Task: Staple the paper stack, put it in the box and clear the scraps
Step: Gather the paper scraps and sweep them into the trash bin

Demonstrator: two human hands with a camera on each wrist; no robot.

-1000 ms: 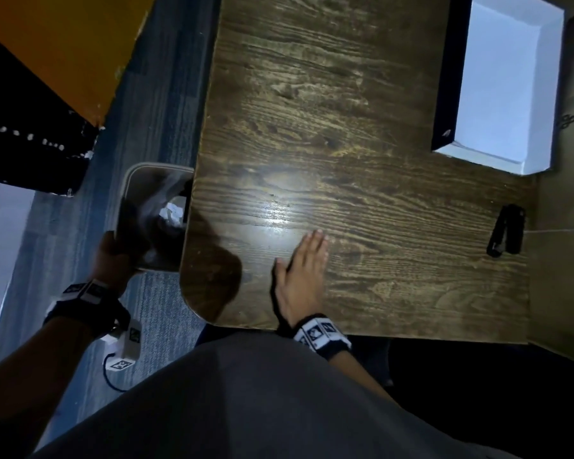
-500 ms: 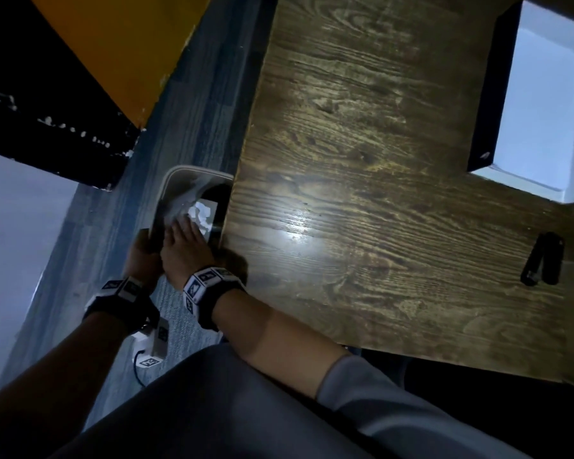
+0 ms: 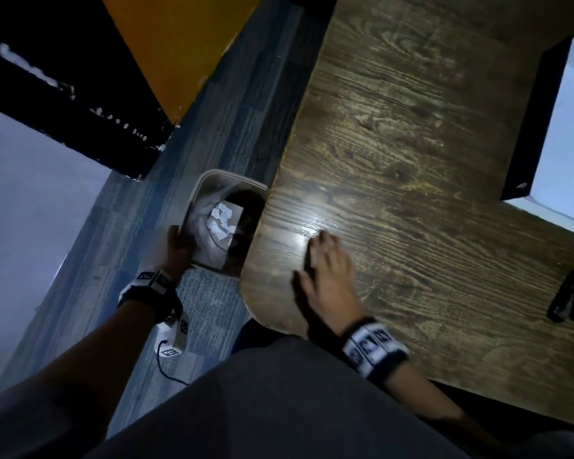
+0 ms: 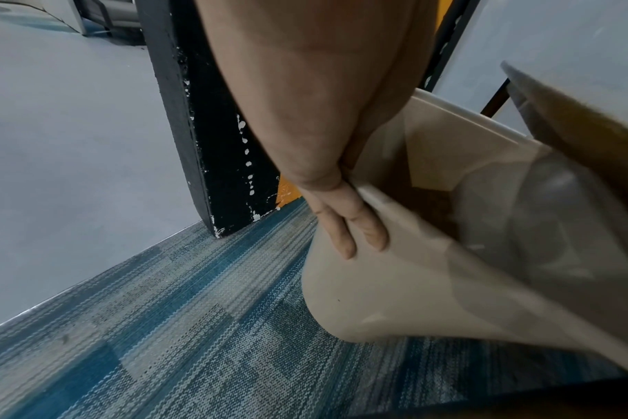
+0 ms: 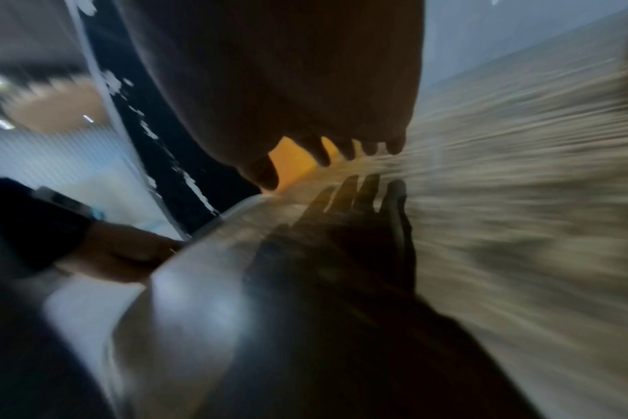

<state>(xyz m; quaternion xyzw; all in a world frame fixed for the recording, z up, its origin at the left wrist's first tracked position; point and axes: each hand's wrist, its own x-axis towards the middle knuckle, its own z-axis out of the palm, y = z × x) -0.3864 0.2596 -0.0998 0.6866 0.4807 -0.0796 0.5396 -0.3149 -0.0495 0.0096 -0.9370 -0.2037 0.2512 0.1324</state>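
Beside the table's left corner a beige bin (image 3: 198,193) stands on the carpet, and white paper scraps (image 3: 221,220) lie in its liner. My left hand (image 3: 176,248) grips the near rim of the bin (image 4: 395,283), fingers (image 4: 355,226) on the outer wall. Over the wooden table (image 3: 411,160), near its rounded corner, my right hand (image 3: 325,270) is blurred and holds nothing. In the right wrist view its fingers (image 5: 341,150) are spread just above the wood. The black stapler (image 3: 570,296) lies at the right edge. The black box (image 3: 531,127), white inside, sits at the far right.
An orange panel (image 3: 186,44) and a black chipped post (image 3: 80,101) stand past the bin on the blue carpet (image 3: 212,309). My grey-clad lap (image 3: 262,409) fills the bottom of the head view. A small white tagged device (image 3: 171,339) with a cable hangs under my left wrist.
My right hand went from the table to over the bin, then came back onto the table near the corner. Scraps now show in the bin. My left hand kept its hold on the rim.
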